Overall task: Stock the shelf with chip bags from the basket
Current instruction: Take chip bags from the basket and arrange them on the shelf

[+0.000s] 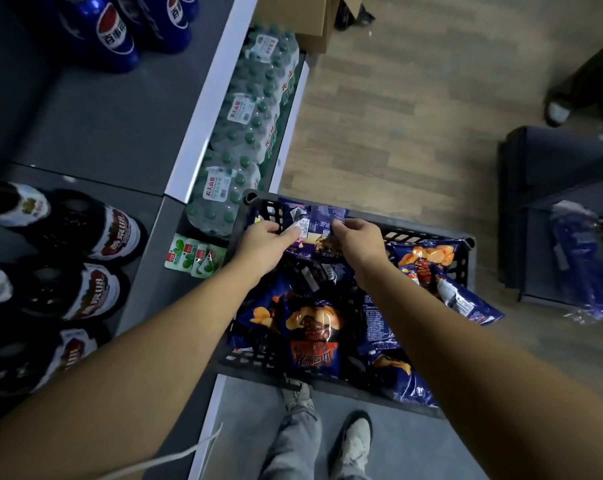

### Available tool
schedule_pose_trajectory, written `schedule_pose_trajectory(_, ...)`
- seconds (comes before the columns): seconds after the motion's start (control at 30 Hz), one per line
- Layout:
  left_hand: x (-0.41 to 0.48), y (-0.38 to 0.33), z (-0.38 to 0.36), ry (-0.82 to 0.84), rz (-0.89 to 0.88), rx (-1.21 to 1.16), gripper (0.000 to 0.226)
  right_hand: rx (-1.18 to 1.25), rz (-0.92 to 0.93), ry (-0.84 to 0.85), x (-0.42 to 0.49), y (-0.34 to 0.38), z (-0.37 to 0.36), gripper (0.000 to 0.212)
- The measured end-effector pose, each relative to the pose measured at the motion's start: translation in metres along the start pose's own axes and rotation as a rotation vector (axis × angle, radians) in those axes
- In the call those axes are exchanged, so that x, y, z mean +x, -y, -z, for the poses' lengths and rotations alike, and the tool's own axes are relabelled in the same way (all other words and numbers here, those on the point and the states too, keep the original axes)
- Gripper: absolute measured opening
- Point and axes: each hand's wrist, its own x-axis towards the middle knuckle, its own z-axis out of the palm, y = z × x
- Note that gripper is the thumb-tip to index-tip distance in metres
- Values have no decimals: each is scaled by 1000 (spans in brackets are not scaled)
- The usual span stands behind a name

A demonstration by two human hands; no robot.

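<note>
At the far left, dark glass bottles with red-and-white labels (pixel 85 258) lie on a grey shelf (pixel 95 129), with blue cola bottles (pixel 114 36) standing further back on the same level. Just right of the shelf's white edge, shrink-wrapped packs of green-capped water bottles (pixel 248 126) fill the lower shelf, and a small pack of green-and-white cartons (pixel 194 258) sits beside the near end of them. Next comes the black slatted plastic basket (pixel 428 233), heaped with dark blue chip bags printed with orange crisps (pixel 313 327). The left hand (pixel 263 245) reaches in over the basket's far left corner, thumb and fingers pinched on the left edge of a purple-blue chip bag with a white label (pixel 307 223) that stands above the pile at the far rim. The right hand (pixel 358 242) grips the same bag's right edge, so the bag lies stretched between the two hands, its top poking up beyond the fingers. More bags spill over the basket's right side. Below the basket, grey trousers and pale shoes (pixel 353 445) show on the floor. At the far right, a dark low shelf unit (pixel 535 161) holds a blurred blue packet (pixel 580 265).
</note>
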Motion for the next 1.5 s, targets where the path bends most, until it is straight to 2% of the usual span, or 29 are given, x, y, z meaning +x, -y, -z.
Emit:
schedule_pose_trajectory(0.23, -43, -14, 23, -2, -44, -167, 66, 150, 20, 103, -42, 23, 11, 45)
schedule_pose_trajectory(0.4, -88, -26, 45, -75, -109, -231, 67, 276, 77, 256, -81, 43, 20, 17)
schedule_pose_trajectory(0.53, -131, -41, 59, -132, -183, -275, 55, 300, 162, 334, -117, 56, 24, 40)
schedule_pose_trajectory(0.67, -177, -54, 77, -216, -221, -305, 66, 340, 219, 406, -154, 69, 31, 41)
schedule_pose_trajectory(0.77, -211, -60, 90, -266, -280, -320, 56, 353, 274, 446, -183, 82, 38, 42)
schedule_pose_trajectory(0.9, -260, -70, 108, -331, -355, -359, 56, 347, 360, 480, -223, 104, 47, 43)
schedule_pose_trajectory(1.07, -322, -83, 131, -419, -486, -468, 33, 362, 476, 542, -276, 132, 50, 45)
schedule_pose_trajectory(1.27, -391, -84, 160, -571, -583, -535, 35, 361, 606, 659, -338, 156, 42, 40)
schedule_pose_trajectory(1.4, -431, -76, 188, -671, -639, -568, 30, 324, 688, 717, -382, 169, 25, 60)
schedule_pose_trajectory(1.5, -459, -60, 210, -745, -652, -586, 29, 300, 721, 816, -413, 173, 5, 36)
